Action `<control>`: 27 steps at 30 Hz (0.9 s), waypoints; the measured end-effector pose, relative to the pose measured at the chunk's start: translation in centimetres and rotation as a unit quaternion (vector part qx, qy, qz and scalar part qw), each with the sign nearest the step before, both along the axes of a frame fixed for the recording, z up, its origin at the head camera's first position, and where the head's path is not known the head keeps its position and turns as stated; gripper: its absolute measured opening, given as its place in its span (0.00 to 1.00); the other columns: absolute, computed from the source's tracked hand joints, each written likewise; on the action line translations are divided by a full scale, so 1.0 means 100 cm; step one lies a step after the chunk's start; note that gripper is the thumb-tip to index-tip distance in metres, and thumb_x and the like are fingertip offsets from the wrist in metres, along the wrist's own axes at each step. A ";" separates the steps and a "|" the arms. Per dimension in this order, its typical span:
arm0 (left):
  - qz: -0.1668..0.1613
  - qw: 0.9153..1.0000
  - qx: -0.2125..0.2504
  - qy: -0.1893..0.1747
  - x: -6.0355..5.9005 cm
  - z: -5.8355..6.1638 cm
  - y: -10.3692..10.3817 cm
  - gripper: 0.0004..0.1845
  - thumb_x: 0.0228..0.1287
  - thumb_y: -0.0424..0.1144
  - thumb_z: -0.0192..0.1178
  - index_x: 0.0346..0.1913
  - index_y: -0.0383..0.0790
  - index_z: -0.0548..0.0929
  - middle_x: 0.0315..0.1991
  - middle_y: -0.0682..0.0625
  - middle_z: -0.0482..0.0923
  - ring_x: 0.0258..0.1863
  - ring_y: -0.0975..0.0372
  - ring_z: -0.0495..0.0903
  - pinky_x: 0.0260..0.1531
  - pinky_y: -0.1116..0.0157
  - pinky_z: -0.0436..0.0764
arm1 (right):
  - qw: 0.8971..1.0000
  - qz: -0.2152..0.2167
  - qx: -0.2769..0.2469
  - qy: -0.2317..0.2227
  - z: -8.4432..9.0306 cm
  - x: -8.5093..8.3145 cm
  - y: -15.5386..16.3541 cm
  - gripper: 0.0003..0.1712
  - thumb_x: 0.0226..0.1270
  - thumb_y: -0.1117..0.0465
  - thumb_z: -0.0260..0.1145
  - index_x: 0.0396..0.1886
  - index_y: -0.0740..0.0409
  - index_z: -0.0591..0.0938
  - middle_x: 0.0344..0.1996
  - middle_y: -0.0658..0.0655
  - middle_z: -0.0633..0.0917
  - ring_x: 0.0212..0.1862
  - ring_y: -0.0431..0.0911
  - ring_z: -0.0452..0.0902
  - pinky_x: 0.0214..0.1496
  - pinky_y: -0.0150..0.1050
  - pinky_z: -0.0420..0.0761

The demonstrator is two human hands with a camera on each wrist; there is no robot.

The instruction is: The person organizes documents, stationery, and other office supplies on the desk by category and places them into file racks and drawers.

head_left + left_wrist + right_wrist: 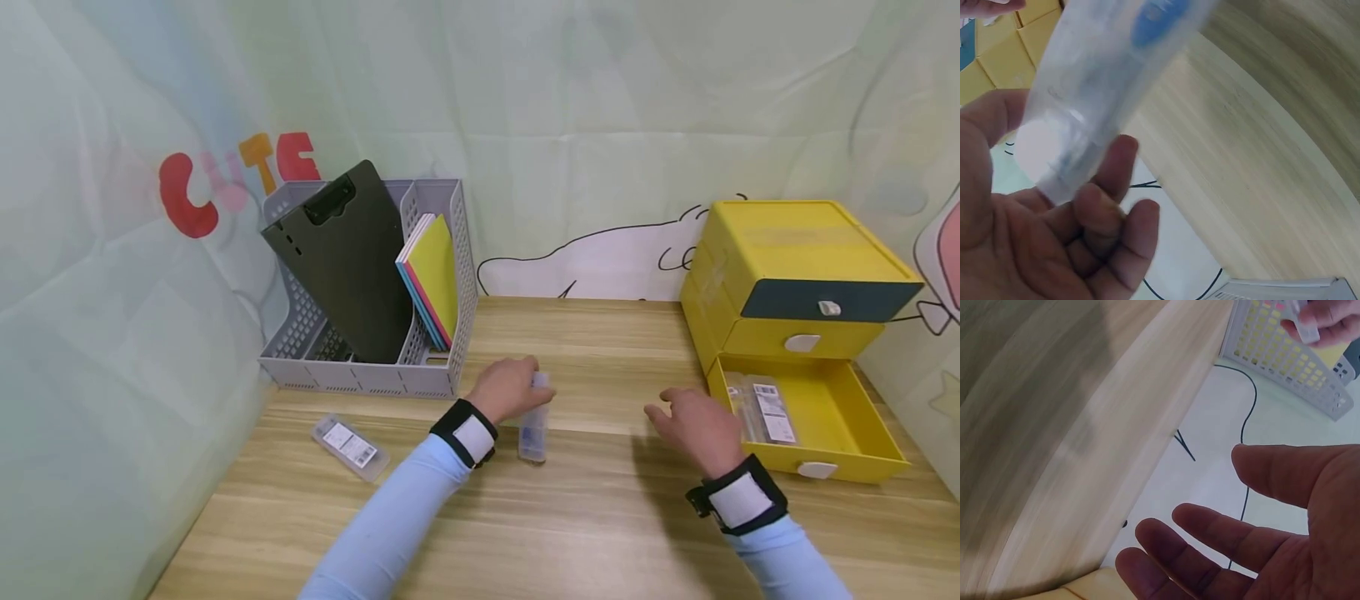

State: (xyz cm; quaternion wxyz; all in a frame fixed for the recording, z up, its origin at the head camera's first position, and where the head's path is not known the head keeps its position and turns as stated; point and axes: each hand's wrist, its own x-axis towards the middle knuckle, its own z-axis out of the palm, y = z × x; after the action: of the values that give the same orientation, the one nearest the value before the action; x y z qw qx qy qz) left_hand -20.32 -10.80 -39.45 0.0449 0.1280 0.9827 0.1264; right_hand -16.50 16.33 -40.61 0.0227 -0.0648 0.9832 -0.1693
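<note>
My left hand [507,390] pinches one end of a slim translucent plastic case [533,437] over the middle of the table. Something blue shows inside that case [1100,75] in the left wrist view, with the thumb on one side and curled fingers on the other. Nothing is in my right hand [699,427], whose fingers are spread and relaxed just left of the pulled-out yellow drawer [840,400]. Inside this drawer, along its left side, lie clear cases [774,413] with white labels. Another labelled clear case [351,447] rests on the table, left of my left forearm.
A grey perforated file holder [360,377] at the back left contains a black clipboard [356,267] and several notebooks [437,279], the front one yellow. At the right stands the yellow drawer cabinet [813,233], its two upper drawers pushed in. A printed curtain [570,150] hangs behind the table.
</note>
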 end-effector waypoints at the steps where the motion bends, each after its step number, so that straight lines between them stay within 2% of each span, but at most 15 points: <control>1: -0.001 1.000 0.015 0.003 0.000 0.001 0.000 0.25 0.65 0.57 0.62 0.51 0.37 0.81 0.31 0.49 0.80 0.27 0.62 0.76 0.27 0.64 0.76 | 1.000 0.004 -0.002 0.003 -0.001 0.000 -0.001 0.27 0.70 0.50 0.63 0.51 0.72 0.81 0.47 0.74 0.83 0.39 0.61 0.81 0.37 0.56 0.81; 7: -0.012 0.996 0.080 0.027 0.000 0.004 0.001 0.21 0.72 0.54 0.56 0.39 0.37 0.78 0.26 0.50 0.76 0.23 0.62 0.74 0.21 0.67 0.72 | 1.000 0.021 -0.006 0.021 -0.003 0.002 -0.006 0.25 0.70 0.52 0.63 0.50 0.73 0.82 0.46 0.74 0.83 0.43 0.64 0.81 0.40 0.57 0.81; 11: -0.016 0.992 0.126 0.024 0.000 0.004 0.001 0.19 0.76 0.51 0.52 0.41 0.36 0.77 0.29 0.49 0.79 0.25 0.64 0.77 0.21 0.69 0.73 | 0.999 0.028 -0.003 0.034 -0.005 0.003 -0.009 0.25 0.70 0.52 0.63 0.50 0.72 0.82 0.45 0.73 0.84 0.44 0.65 0.81 0.40 0.57 0.81; 17: -0.014 0.976 0.218 -0.020 0.000 0.005 0.004 0.15 0.79 0.45 0.48 0.50 0.36 0.75 0.39 0.44 0.83 0.27 0.63 0.80 0.21 0.69 0.74 | 0.997 0.058 -0.012 0.051 -0.008 0.001 -0.017 0.28 0.70 0.49 0.65 0.52 0.71 0.82 0.45 0.72 0.84 0.43 0.62 0.81 0.43 0.58 0.80; 21: -0.021 0.963 0.262 -0.055 0.001 0.007 0.007 0.14 0.80 0.44 0.46 0.54 0.37 0.74 0.44 0.42 0.82 0.29 0.63 0.80 0.23 0.69 0.74 | 0.992 0.089 -0.026 0.083 -0.011 -0.001 -0.024 0.35 0.65 0.45 0.69 0.57 0.71 0.79 0.47 0.72 0.83 0.43 0.62 0.81 0.44 0.58 0.80; 24: -0.039 0.955 0.284 -0.078 0.002 0.007 0.007 0.14 0.80 0.45 0.46 0.54 0.38 0.74 0.41 0.45 0.83 0.29 0.61 0.80 0.23 0.69 0.73 | 0.987 0.113 -0.037 0.112 -0.013 -0.002 -0.029 0.41 0.60 0.43 0.73 0.62 0.70 0.76 0.51 0.73 0.81 0.47 0.63 0.80 0.48 0.61 0.79; 27: -0.066 0.944 0.309 -0.099 0.003 0.007 0.008 0.14 0.80 0.44 0.47 0.53 0.37 0.75 0.36 0.47 0.82 0.30 0.55 0.82 0.23 0.69 0.73 | 0.982 0.136 -0.041 0.128 -0.016 -0.003 -0.034 0.44 0.56 0.43 0.76 0.65 0.67 0.75 0.53 0.71 0.81 0.50 0.63 0.79 0.51 0.62 0.77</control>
State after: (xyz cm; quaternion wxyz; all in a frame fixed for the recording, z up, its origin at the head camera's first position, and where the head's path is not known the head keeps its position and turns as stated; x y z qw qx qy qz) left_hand -20.04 -9.96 -38.77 0.1080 0.1870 0.8752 0.4329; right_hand -16.81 12.97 -42.18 -0.0835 -0.2195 0.9523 -0.1947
